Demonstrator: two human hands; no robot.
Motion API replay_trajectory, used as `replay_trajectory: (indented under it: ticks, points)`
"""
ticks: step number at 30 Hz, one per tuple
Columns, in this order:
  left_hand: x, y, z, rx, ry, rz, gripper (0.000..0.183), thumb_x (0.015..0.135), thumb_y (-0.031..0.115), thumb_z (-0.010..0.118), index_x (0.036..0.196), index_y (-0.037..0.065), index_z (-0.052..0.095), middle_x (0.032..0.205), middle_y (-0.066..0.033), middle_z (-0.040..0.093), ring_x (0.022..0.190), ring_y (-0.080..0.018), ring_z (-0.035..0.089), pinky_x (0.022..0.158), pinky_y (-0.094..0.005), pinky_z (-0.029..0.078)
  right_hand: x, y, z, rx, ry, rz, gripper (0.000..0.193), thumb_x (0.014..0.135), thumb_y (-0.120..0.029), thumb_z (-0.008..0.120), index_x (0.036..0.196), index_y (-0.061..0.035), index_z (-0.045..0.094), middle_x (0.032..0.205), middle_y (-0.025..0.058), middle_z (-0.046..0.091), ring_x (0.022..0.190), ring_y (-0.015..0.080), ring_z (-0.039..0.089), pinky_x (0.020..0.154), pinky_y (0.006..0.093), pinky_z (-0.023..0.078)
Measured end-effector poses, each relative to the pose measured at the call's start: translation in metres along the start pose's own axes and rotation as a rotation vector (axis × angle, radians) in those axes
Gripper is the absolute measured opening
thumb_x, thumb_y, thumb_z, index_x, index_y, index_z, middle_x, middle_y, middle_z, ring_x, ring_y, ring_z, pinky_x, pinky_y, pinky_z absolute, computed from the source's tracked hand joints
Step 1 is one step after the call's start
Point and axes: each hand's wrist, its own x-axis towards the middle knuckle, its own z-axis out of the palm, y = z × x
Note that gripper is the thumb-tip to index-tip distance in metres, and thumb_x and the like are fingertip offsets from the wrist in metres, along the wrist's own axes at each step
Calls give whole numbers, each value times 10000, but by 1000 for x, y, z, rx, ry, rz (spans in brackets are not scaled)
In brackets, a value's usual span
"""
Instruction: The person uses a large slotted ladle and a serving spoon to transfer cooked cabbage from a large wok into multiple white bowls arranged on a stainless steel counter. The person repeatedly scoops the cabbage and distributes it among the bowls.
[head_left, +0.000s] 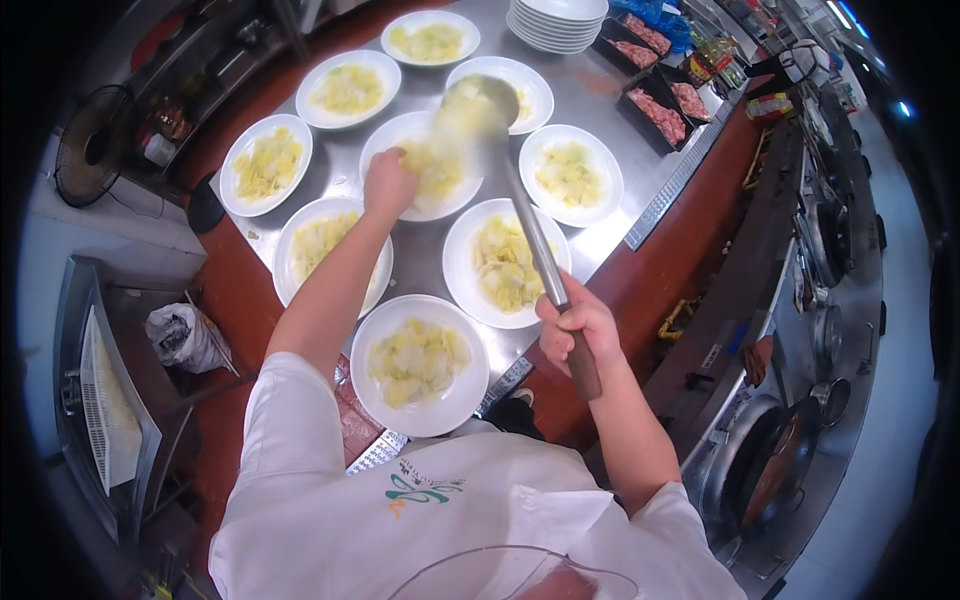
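Observation:
My right hand (583,330) is wrapped round the dark grip of a long metal ladle (532,225). The ladle's head, blurred and holding pale yellow cabbage pieces (475,105), hangs over the gap between the middle plate and a far plate (540,108). At the left side of the middle white plate (378,135) is my left hand (390,183), next to the chopped cabbage; its fingertips are smeared and partly hidden. Around it stand several more white plates of cabbage, among them a near plate (420,425) and a right-hand plate (610,200).
A steel table (620,100) bears the plates. At its far end are a stack of white plates (560,40) and black trays of raw meat (655,118). Woks (790,450) line the stove on the right. A fan (95,145) and a crumpled bag (187,337) are on the left.

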Motion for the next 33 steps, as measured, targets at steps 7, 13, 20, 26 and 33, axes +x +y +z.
replay_trajectory:
  ticks: [7, 13, 20, 26, 33]
  points:
    - [-24, 1, -26, -151, -8, 62, 440, 781, 157, 647, 1205, 48, 608, 1207, -178, 591, 1103, -349, 578, 955, -416, 466, 80, -28, -19, -615, 278, -231, 747, 715, 47, 465, 1446, -34, 339, 719, 63, 503, 475, 150, 498, 443, 288, 429]
    - [-42, -13, -51, -224, 2, 70, 420, 782, 150, 625, 1186, 38, 614, 1160, -162, 611, 1050, -318, 604, 920, -406, 483, 109, -37, -34, -602, 356, -247, 666, 728, 54, 479, 1385, -11, 391, 679, 64, 514, 489, 148, 510, 450, 298, 446]
    - [-56, -30, -71, -391, 24, -19, 393, 795, 111, 629, 1177, 23, 611, 1142, -128, 634, 1041, -255, 613, 894, -346, 495, 112, -55, -38, -146, 262, -209, 529, 756, -5, 461, 1277, -95, 454, 778, 27, 506, 522, 118, 496, 452, 267, 426]
    - [-108, -63, -120, -649, 116, -163, 336, 849, 49, 608, 1181, 3, 595, 1164, -104, 634, 1070, -185, 596, 916, -304, 485, 117, -81, -20, -169, 63, -211, 587, 766, 8, 464, 1344, -78, 408, 780, 33, 493, 542, 109, 496, 492, 261, 442]
    - [-196, -126, -175, -764, 332, -272, 301, 897, -21, 562, 1198, -9, 568, 1160, -98, 616, 1102, -177, 578, 986, -293, 441, 212, -90, 30, -799, 127, -357, 652, 754, 31, 516, 1393, -25, 399, 736, 52, 554, 509, 134, 532, 461, 294, 463]
